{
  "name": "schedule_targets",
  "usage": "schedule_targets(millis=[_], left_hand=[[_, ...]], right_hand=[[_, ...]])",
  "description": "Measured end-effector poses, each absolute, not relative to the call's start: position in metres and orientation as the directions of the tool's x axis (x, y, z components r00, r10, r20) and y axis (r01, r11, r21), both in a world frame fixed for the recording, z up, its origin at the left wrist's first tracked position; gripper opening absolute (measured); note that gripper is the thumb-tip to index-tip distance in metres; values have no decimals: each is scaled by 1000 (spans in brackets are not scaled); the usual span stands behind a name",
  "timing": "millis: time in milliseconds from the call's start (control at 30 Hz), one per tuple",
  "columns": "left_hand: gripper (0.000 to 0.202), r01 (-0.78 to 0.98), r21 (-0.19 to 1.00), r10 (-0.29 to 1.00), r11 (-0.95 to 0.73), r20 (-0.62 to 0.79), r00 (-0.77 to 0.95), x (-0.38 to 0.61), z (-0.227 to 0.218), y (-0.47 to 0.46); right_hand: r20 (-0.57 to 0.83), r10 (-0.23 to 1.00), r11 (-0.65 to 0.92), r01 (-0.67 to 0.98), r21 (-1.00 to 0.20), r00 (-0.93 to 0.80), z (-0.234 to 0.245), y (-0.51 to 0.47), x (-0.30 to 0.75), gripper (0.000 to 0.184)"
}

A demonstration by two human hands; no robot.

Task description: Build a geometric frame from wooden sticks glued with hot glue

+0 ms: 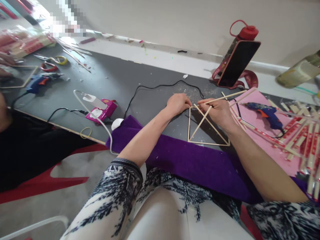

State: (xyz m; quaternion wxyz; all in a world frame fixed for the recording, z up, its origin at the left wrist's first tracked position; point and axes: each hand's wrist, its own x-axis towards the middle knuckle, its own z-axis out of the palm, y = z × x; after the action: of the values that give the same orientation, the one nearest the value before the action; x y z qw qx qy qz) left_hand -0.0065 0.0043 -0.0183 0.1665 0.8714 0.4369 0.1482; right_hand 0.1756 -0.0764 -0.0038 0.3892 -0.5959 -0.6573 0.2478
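Observation:
A frame of thin wooden sticks (208,144) with crossed sticks inside it stands or lies on the grey table in front of me. My left hand (178,104) pinches it at its far left corner, fingertips pressed together. Close by on the right, my right hand (217,111) has its fingers closed at the frame's far side. A long wooden stick (231,95) passes over that hand and reaches to the right; whether the fingers grip it or the frame alone is partly hidden. Right of my hand a blue hot glue gun (266,113) rests on a pink sheet (252,103).
Bundled wooden sticks (306,140) in red-and-white wrappers lie at right. A phone (238,63) leans against a red-capped bottle. Purple cloth (190,160) covers the near edge. Left are a pink power strip (102,111), scissors (51,62), another glue gun (37,83) and a co-worker's arm.

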Motion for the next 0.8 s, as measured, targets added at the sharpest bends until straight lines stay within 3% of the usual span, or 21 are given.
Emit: schedule_targets(millis=[333,667,733,800], left_hand=[[23,734,402,819,-547,77,568,-6,-13,2],[25,734,405,821,-545,83,565,-10,-8,-2],[29,694,456,814,-557,130,567,-11,-3,-4],[36,601,584,807,-545,170,566,-10,2,-7]], right_hand=[[208,978,158,557,-815,27,-9,-76,177,17],[197,980,171,550,-818,-12,-4,-78,176,24],[214,977,184,597,-781,-21,-4,-77,176,25],[242,970,206,655,-727,-37,-5,-76,176,25]])
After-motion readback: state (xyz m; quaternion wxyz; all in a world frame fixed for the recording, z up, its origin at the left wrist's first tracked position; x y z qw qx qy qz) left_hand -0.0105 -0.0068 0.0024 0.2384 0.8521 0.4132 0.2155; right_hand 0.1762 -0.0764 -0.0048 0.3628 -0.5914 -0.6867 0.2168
